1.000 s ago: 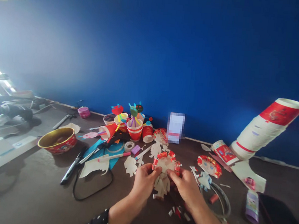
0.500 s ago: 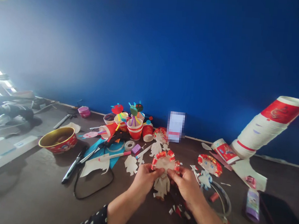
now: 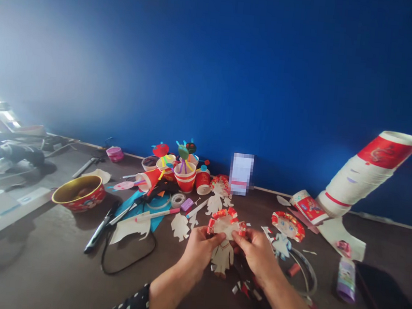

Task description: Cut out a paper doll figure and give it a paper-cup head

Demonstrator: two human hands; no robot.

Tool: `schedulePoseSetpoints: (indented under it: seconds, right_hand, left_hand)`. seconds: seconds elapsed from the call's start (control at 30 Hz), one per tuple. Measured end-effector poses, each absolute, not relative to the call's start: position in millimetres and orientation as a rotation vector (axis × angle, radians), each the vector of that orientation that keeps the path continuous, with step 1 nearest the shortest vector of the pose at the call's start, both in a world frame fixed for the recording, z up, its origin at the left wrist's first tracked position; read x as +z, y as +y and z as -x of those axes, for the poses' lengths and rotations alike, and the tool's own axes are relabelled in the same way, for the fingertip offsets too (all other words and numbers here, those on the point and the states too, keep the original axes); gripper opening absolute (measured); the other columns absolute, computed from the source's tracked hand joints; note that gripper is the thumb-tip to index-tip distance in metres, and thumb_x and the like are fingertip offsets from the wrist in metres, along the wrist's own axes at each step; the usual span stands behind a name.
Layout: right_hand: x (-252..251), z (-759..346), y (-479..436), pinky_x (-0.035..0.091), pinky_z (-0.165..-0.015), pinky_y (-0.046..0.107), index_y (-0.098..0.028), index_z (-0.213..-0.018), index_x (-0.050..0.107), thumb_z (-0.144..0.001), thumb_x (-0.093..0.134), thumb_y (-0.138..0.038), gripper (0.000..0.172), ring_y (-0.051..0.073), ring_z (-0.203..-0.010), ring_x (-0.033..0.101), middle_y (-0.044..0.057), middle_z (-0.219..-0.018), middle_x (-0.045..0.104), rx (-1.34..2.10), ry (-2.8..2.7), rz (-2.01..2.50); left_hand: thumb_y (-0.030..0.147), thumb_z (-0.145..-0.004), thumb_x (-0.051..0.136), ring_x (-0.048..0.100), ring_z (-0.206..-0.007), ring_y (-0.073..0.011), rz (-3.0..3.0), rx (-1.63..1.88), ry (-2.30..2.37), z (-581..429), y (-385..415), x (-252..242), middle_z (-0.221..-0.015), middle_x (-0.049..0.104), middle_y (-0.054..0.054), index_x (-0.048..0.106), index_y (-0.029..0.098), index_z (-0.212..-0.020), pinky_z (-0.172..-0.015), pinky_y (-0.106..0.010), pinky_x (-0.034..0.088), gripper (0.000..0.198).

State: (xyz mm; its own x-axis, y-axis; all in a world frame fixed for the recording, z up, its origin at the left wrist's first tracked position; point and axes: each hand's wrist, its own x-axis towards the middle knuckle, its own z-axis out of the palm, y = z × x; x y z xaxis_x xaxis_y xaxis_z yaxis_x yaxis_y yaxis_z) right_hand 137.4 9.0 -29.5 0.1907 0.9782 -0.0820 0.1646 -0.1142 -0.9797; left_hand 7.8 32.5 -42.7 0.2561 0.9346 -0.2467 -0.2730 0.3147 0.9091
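Between my two hands is a paper doll head (image 3: 227, 226), pale in the middle with curled red-and-white strips round its top and sides. My left hand (image 3: 200, 248) pinches its lower left edge between thumb and fingers. On the lower right edge, my right hand (image 3: 257, 251) has the same kind of pinch. A plain paper doll body (image 3: 222, 259) shows just below the head; whether the two are joined I cannot tell. To the right lies a finished-looking paper doll (image 3: 284, 229) with red curls and a blue outfit. White paper cut-outs (image 3: 180, 226) lie left of my hands.
Red paper cups (image 3: 185, 177) with colourful paper figures stand against the blue partition. A leaning stack of paper cups (image 3: 364, 177) is at right, near a glue stick (image 3: 347, 281) and a dark phone (image 3: 389, 298). Left are a red-gold bowl (image 3: 80, 193), a marker (image 3: 101, 227) and a power strip (image 3: 6, 218).
Both hands keep their pinch on the paper doll head, with only slight finger movement. The whole view has shifted very slightly; the things on the table stay in place.
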Motion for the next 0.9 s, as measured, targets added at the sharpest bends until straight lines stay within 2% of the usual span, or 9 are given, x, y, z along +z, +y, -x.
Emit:
schedulePoseSetpoints:
  seconds: [0.23,0.47,0.67,0.9]
  right_hand:
    - [-36,-137,10,0.047,-0.050,0.028,-0.018,-0.061,0.059,-0.069,0.057,-0.043,0.026,0.022,-0.054,0.063,0.004,-0.055,0.068,1.016,-1.156,1.482]
    - [-26,-137,6,0.042,-0.041,0.024,-0.017,-0.070,0.066,-0.072,0.056,-0.043,0.028,0.021,-0.052,0.062,0.003,-0.057,0.068,1.003,-1.235,1.509]
    - [-25,-137,5,0.048,-0.056,0.026,-0.015,-0.078,0.068,-0.075,0.053,-0.036,0.026,0.023,-0.065,0.065,0.005,-0.067,0.071,1.036,-1.274,1.471]
    - [-31,-139,8,0.047,-0.058,0.029,-0.015,-0.072,0.068,-0.074,0.053,-0.032,0.023,0.024,-0.066,0.064,0.005,-0.062,0.070,0.992,-1.301,1.478]
  left_hand:
    - [0.032,-0.055,0.071,0.055,-0.039,-0.0168,-0.824,0.957,0.932,-10,29,-38,-0.051,0.063,-0.006,0.062,0.009,-0.068,-0.039,-0.027,0.044,0.028]
    - [0.032,-0.055,0.072,0.057,-0.043,-0.0161,-0.861,1.017,0.928,-6,32,-34,-0.051,0.063,-0.005,0.063,0.008,-0.068,-0.046,-0.028,0.047,0.028]
    - [0.035,-0.052,0.073,0.056,-0.040,-0.0156,-0.853,0.990,0.973,-7,32,-37,-0.049,0.062,-0.004,0.062,0.009,-0.063,-0.041,-0.026,0.043,0.031]
    - [0.036,-0.054,0.073,0.058,-0.046,-0.0161,-0.898,0.919,0.945,-4,32,-34,-0.053,0.064,-0.006,0.064,0.008,-0.065,-0.047,-0.026,0.046,0.031]
